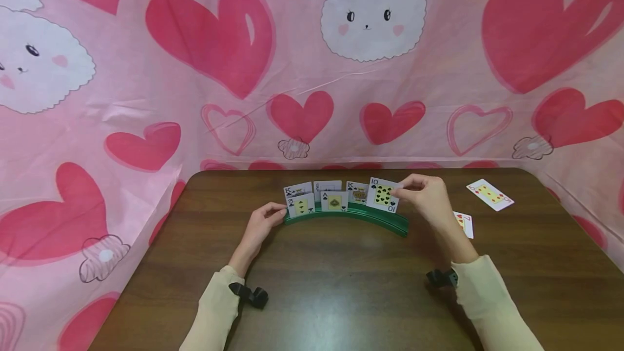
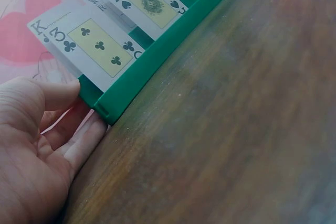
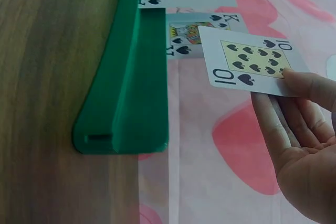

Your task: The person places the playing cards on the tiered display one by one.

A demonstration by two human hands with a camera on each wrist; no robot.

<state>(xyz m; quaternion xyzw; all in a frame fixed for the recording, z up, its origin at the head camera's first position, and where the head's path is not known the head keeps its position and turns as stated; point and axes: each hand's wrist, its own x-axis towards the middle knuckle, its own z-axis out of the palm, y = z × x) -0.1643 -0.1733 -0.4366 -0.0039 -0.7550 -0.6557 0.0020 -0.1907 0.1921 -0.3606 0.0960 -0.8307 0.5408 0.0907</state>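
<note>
A curved green playing card holder [image 1: 380, 217] stands on the table, with several cards upright in its slots. My left hand [image 1: 260, 227] grips its left end between thumb and fingers. Beside that hand the three of clubs [image 2: 100, 48] stands in front of a king. Further along, the ace of spades [image 1: 335, 201] stands before a partly covered card, and the king of spades [image 3: 191, 34] is in the rear row. My right hand [image 1: 424, 199] pinches the ten of spades [image 3: 254, 59] by its edge. In the right wrist view this card is held apart from the holder, near its right portion.
On the right of the wooden table [image 1: 331, 286] a diamond card [image 1: 489, 194] lies face up. A seven [image 1: 465, 224] lies nearer, partly hidden by my right wrist. Behind the table hangs a pink cloth [image 1: 302, 69] printed with hearts and rabbits.
</note>
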